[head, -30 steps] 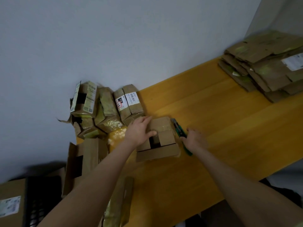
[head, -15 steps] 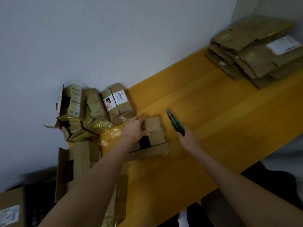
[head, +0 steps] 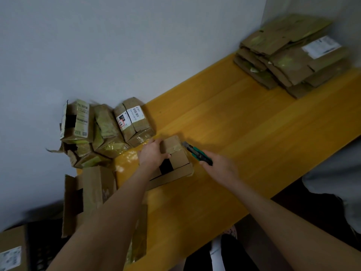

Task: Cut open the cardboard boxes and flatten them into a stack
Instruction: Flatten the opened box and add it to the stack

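Here is the small cardboard box [head: 173, 161] lying on the yellow wooden table [head: 244, 133], close to the table's left end and a little in from the wall [head: 117, 45]; its top flaps sit partly open, a dark gap showing between them, with a strip of clear tape across the far flap; the left hand [head: 153, 153] rests palm-down on the box's left half, fingers held together and curved over the far-left corner, thumb [head: 166, 155] stretched across the flap toward the gap, so the box lies under and to the right of those fingers; the right hand [head: 220, 168] is just beside the box's right edge, fingers curled tight around the green utility knife [head: 197, 153], the handle buried in the grip and the front end jutting out toward the wall; the knife's tip sits right at the box's far-right corner, though whether it touches the cardboard I cannot tell; behind the left hand, a cluster of unopened boxes [head: 109, 130] stands against the wall, some with printed labels; nearer the camera on the left, an opened box [head: 86, 196] leans at the table's end, and another labelled box [head: 11, 251] shows at the lower-left corner; far off at the right end of the table, well apart from both hands, lies the stack of flattened cardboard [head: 289, 55], one white label facing up.
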Demonstrator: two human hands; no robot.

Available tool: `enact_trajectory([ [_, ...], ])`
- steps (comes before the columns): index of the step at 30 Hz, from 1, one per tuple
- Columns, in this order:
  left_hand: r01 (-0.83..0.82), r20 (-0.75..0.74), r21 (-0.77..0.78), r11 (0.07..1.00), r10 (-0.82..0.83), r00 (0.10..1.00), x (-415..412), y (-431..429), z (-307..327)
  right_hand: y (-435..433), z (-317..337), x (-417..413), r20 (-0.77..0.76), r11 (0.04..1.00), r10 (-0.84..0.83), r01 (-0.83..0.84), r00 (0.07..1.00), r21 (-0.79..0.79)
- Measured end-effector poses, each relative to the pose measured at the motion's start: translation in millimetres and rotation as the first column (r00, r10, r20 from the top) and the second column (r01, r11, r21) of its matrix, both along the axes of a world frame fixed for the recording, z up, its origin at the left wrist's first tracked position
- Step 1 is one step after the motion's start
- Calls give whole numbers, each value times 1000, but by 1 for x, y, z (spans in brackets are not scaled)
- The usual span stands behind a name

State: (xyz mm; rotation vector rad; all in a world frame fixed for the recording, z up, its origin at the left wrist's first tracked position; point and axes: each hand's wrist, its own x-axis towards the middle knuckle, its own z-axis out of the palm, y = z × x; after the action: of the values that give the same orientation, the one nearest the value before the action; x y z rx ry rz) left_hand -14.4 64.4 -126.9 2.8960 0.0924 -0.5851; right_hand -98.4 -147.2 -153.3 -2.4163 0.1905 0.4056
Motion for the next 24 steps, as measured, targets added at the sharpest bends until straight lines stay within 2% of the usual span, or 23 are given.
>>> enact_trajectory([
  [6, 25, 37, 47, 999, -27, 999, -8, 2, -12, -6, 2, 4, -22, 996, 59, -58, 998, 65],
  [12, 46, 32, 65, 997, -48, 998, -7, 2, -17, -9, -2, 4, -19, 994, 107, -106, 994, 14],
  [18, 38, 23, 74, 997, -39, 999, 0, 3, -19, -15, -6, -3, -58, 994, 102, -99, 993, 47],
  [20, 13, 9, 69, 998, -13, 1000, 4, 3, -17, -19, -5, -3, -70, 992, 38, -30, 997, 121],
  [22, 9, -8, 71, 997, -8, 1000, 8, 3, -14, -20, -6, 2, -55, 967, -125, 134, 991, 217],
  [24, 27, -1, 108, 994, -27, 1000, 8, 3, -11, -13, -7, 12, -49, 961, -192, 198, 980, 193],
])
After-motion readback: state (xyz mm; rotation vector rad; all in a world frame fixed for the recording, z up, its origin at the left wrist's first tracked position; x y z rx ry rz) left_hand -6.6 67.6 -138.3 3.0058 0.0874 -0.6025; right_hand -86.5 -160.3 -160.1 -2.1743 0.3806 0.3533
